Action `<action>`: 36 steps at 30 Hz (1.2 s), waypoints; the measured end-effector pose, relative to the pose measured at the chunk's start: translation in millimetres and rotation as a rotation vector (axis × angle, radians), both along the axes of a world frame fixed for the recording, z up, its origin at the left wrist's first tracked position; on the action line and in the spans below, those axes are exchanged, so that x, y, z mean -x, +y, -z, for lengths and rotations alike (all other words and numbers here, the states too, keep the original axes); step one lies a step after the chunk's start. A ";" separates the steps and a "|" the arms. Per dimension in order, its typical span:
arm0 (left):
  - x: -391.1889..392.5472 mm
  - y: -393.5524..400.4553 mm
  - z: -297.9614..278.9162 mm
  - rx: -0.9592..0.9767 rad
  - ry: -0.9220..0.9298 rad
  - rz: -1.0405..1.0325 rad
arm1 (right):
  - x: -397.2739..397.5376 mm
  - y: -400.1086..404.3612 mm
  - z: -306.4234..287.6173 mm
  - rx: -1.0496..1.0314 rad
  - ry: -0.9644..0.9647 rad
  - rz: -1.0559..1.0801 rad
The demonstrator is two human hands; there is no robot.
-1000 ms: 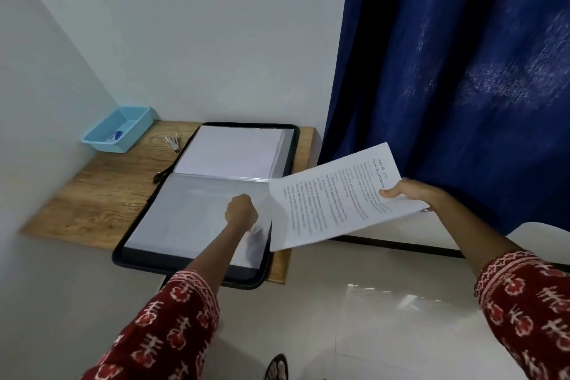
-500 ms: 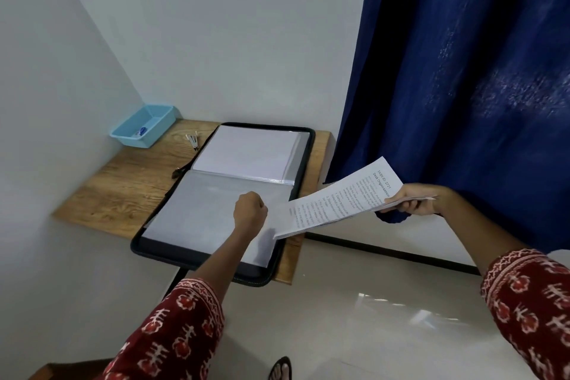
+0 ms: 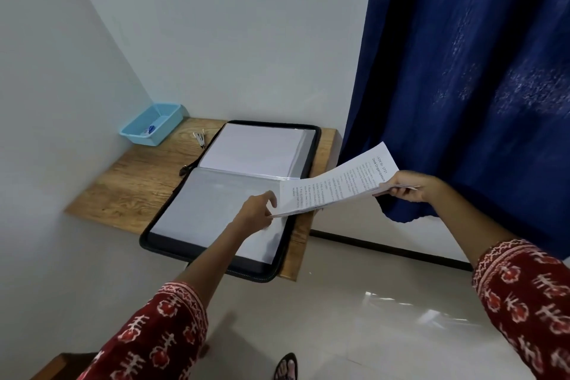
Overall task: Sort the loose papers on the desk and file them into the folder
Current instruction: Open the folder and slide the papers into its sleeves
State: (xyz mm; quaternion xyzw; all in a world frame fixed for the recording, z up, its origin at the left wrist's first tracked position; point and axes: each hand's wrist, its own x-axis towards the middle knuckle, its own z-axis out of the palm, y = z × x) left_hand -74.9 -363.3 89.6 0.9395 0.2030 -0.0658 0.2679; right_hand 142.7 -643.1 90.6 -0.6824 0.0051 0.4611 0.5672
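— White walls meet in a corner, and a wooden tabletop [image 3: 129, 185] is fixed into it; what lies nearest its front edge?

— The open black zip folder [image 3: 216, 244], overhanging the front edge a little. Its near half shows a clear sleeve, its far half a stack of white sheets [image 3: 256, 148].

— And the hands?

— The left hand [image 3: 257, 214] reaches over the near sleeve, toward the folder's right edge. Its fingers [image 3: 271, 197] are loosely extended, one pointing forward, and grip nothing; they sit right at the lower corner of the printed papers [image 3: 333, 185], though I cannot tell whether they touch it.

— Who holds those papers?

— The right hand [image 3: 410, 187], out past the tabletop's right edge, pinches them at their far end, thumb on top and fingers curled beneath. The sheets slant down, their free end over the folder's right edge.

— Farther back?

— A small stapler [image 3: 199, 139] lies beside the folder's left edge, and a light blue tray [image 3: 168, 128] sits in the back left corner. A dark blue curtain [image 3: 462, 86] hangs on the right.
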 end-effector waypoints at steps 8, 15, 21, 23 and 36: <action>7.4 -3.1 -6.1 -0.189 0.174 0.194 | 8.5 7.5 3.2 0.032 -0.024 0.059; 9.0 -31.4 -7.9 -0.302 0.456 0.286 | 13.1 15.6 4.0 0.073 0.026 0.088; 15.5 -33.6 11.3 -0.516 0.278 0.254 | 15.7 8.6 10.4 0.316 -0.404 -0.032; 17.7 -29.9 13.8 -0.541 0.258 0.256 | 16.8 8.5 5.6 0.463 -0.606 -0.129; 19.1 -17.3 22.6 -0.496 0.189 0.214 | 140.5 113.2 -3.6 0.287 -1.367 -0.818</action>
